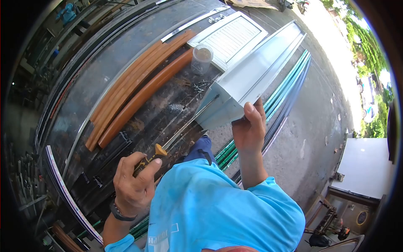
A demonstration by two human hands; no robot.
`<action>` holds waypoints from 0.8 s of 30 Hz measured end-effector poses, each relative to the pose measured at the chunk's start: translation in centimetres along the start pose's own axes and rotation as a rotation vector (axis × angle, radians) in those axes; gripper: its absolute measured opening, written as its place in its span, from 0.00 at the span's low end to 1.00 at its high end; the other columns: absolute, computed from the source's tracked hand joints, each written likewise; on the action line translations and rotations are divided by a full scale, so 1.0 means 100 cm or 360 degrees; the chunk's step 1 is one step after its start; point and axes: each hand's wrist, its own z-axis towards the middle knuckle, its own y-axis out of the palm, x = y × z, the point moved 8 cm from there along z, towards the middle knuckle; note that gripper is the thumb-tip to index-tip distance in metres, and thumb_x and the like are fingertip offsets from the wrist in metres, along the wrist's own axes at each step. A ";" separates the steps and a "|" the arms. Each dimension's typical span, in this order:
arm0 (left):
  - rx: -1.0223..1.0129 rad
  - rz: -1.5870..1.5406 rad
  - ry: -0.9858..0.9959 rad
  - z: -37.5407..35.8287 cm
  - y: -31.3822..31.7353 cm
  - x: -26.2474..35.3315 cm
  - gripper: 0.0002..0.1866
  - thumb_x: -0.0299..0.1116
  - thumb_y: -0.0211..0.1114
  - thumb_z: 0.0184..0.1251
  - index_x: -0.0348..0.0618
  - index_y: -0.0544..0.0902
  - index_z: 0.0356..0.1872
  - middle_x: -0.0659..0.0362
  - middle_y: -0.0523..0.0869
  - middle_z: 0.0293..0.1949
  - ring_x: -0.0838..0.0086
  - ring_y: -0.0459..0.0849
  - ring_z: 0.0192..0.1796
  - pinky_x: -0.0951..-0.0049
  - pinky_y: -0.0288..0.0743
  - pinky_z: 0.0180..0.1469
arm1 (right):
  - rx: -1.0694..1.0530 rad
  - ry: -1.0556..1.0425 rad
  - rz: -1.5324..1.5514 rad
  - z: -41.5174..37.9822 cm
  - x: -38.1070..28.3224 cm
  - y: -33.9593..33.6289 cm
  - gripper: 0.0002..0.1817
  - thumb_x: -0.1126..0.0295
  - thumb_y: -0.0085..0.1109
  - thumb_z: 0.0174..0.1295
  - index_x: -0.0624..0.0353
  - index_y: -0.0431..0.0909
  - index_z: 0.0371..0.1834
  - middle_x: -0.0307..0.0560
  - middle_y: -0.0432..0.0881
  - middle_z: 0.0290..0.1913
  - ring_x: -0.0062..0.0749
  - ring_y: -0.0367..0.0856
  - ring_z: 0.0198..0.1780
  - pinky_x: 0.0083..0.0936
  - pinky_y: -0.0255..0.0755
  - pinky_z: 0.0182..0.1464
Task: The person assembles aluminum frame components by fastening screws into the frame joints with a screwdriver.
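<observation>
My left hand (133, 181), with a dark watch on the wrist, is closed round the black and yellow handle of a long screwdriver (160, 150). The thin shaft slants up and right, its tip at the near end face of a long white metal profile (252, 67). My right hand (250, 126) holds the lower right corner of that profile, thumb on its side and the other fingers partly hidden. Near the profile's end, loose screws (201, 86) lie on the dark worktable (161, 94) beside a clear plastic cup (202, 61).
Brown curved-looking profiles (145, 88) and a white louvred panel (231, 35) lie on the table. Green and blue bars (289, 86) run along the right side. A person (67, 14) in blue is at the far upper left. A white board (364, 164) stands at the right.
</observation>
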 end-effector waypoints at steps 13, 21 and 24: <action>0.0115 -0.0548 -0.0341 -0.007 0.002 -0.021 0.27 0.18 0.71 0.62 0.38 0.78 0.63 0.50 0.85 0.49 0.72 0.86 0.42 0.70 0.81 0.41 | 0.0086 -0.0010 -0.0050 -0.002 0.000 -0.002 0.38 0.59 0.63 0.65 0.65 0.62 0.74 0.56 0.77 0.64 0.44 0.76 0.67 0.42 0.70 0.70; -0.0005 -0.0251 -0.0121 -0.001 0.002 -0.015 0.26 0.21 0.67 0.70 0.36 0.74 0.69 0.51 0.84 0.50 0.79 0.79 0.31 0.77 0.76 0.33 | 0.0057 0.0023 0.0021 -0.002 0.001 -0.004 0.38 0.62 0.65 0.63 0.65 0.62 0.75 0.55 0.77 0.64 0.42 0.76 0.67 0.38 0.69 0.70; 0.0246 -0.1252 -0.0806 -0.022 0.012 -0.041 0.26 0.20 0.68 0.68 0.38 0.76 0.68 0.49 0.84 0.48 0.76 0.80 0.31 0.75 0.78 0.33 | 0.0004 0.0022 -0.0004 0.001 0.001 -0.002 0.39 0.61 0.63 0.64 0.65 0.61 0.75 0.56 0.77 0.65 0.43 0.77 0.67 0.38 0.69 0.69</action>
